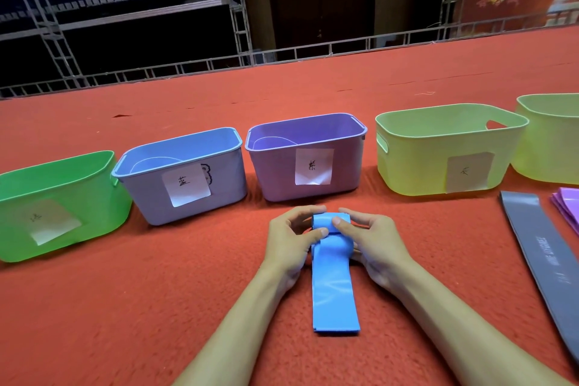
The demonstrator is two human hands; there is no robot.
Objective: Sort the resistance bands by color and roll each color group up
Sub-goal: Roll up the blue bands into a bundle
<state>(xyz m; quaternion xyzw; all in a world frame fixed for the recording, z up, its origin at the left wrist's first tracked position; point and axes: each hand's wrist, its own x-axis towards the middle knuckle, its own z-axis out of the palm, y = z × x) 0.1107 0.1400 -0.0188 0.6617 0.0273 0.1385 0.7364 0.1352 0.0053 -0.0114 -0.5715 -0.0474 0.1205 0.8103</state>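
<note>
Head view: blue bands (335, 298) lie stacked on the red carpet (156, 307), long axis running straight away from the person, free end nearest. At the far end of the bands sits the roll, pinched from both sides: left hand (289, 236) and right hand (371, 238) both closed on it, thumbs on top, equally near. Rolling looks set to come back toward the person; nothing blocks that strip. Right of the bands, a grey band (545, 263) and purple bands (568, 205), well apart. Beyond the bands: green (59, 197), blue (188, 172), purple (308, 157), yellow (438, 153) bins in a row.
</note>
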